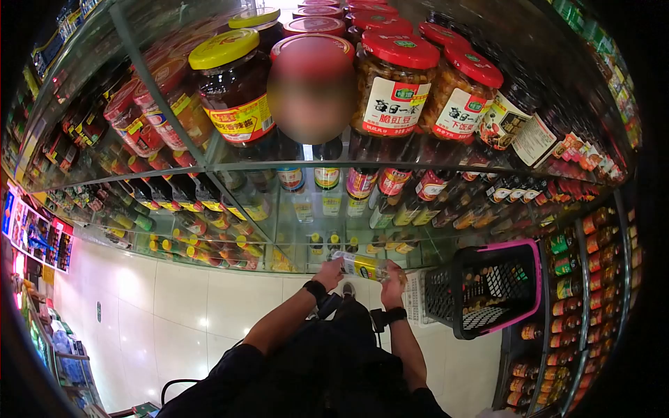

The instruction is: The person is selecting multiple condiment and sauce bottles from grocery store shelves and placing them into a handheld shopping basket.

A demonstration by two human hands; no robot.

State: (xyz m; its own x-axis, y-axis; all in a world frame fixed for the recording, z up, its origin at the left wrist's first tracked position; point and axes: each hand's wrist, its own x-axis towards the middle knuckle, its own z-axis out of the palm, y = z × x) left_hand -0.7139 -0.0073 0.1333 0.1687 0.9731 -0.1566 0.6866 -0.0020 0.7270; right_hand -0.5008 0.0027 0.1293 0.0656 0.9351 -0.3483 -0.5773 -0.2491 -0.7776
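A clear bottle with a yellow and green label (362,266) lies nearly level between my two hands, low in front of the glass shelves. My left hand (329,274) is closed round its left end. At the bottle's right end, my right hand (394,282) has its fingers wrapped round it. Both hands are above the pale tiled floor, near the lowest shelf, where small bottles with yellow labels (334,242) stand just beyond the held bottle.
A black basket with a pink rim (538,279) is right of my hands. Above are glass shelves (279,166) with red-lidded jars (397,87) and a yellow-lidded jar (233,90). Racks of bottles (564,306) line the right side; pale tiled floor (139,306) lies left.
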